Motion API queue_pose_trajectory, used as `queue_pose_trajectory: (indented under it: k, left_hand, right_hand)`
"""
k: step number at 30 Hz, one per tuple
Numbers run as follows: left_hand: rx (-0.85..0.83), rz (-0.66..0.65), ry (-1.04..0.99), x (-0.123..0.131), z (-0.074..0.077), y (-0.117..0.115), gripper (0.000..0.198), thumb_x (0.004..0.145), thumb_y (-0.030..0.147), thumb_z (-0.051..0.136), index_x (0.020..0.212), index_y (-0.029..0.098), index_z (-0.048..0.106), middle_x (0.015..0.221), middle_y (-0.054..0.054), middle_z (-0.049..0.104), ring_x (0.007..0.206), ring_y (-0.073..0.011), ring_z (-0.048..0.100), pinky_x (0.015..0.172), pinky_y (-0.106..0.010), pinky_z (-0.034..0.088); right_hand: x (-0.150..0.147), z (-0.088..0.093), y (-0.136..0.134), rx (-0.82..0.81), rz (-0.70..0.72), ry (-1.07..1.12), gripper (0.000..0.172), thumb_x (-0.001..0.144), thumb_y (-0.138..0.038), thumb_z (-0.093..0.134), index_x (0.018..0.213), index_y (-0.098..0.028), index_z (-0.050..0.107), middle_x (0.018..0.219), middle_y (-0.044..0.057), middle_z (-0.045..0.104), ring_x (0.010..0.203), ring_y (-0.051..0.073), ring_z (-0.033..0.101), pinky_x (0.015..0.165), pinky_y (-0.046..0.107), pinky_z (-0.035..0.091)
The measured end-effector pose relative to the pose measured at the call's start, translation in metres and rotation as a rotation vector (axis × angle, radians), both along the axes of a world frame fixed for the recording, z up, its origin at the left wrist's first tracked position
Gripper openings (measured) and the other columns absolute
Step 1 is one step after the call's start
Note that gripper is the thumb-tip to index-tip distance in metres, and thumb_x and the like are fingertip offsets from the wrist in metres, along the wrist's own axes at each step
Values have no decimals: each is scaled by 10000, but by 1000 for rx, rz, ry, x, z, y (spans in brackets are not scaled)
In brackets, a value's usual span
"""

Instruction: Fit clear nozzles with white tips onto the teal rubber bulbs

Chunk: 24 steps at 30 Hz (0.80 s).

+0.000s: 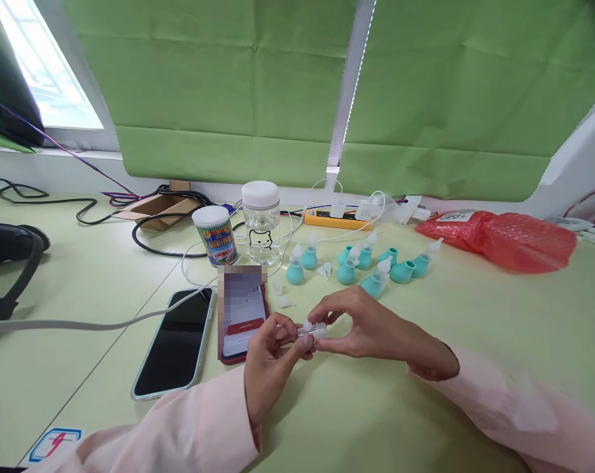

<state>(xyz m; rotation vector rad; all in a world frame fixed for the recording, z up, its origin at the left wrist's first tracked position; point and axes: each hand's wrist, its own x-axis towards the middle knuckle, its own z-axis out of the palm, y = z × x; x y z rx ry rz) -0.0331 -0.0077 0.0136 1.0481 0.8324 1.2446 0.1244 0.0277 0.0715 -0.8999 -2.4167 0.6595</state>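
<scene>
Between my two hands is a small clear plastic tube, held above the table. My left hand pinches its left end between thumb and fingers. At the other end, the thumb and fingertips of my right hand grip it. Beyond my hands stand several teal rubber bulbs, some with clear pointed tips, like nasal aspirators; one capped bulb is closest to my right hand, and an open-mouthed bulb lies nearby. Small white tips lie loose past my left hand.
Left of my hands lie a lit phone and a dark-screened phone. Behind them stand a printed canister and a clear jar. An orange power strip, cables, red plastic packaging and a cardboard box line the back.
</scene>
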Motion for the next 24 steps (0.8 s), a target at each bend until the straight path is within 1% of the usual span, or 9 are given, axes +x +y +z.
queue_pose_trajectory:
  k: [11,15,24]
  left_hand:
    - [19,0,22,1,2,-1,225,695,165,636,650,168,416,625,38,590,565,-86,553,565,-201,455]
    - [24,-7,39,0,2,-1,234,697,157,634,648,169,406,670,18,612,564,-85,547,562,-202,443]
    - [29,-7,82,0,2,-3,250,688,194,643,623,168,403,673,-1,618,557,-96,548,549,-214,443]
  right_hand:
    - [2,-1,0,4,30,-36,119,675,-196,604,782,-147,626,708,7,640,635,106,551,606,226,443]
    - [2,-1,1,-14,42,-37,106,666,-181,604,766,-149,620,704,-1,634,638,102,546,611,220,437]
    - [4,1,2,-20,57,-108,118,685,-235,610,763,-146,609,705,6,622,641,109,538,595,223,418]
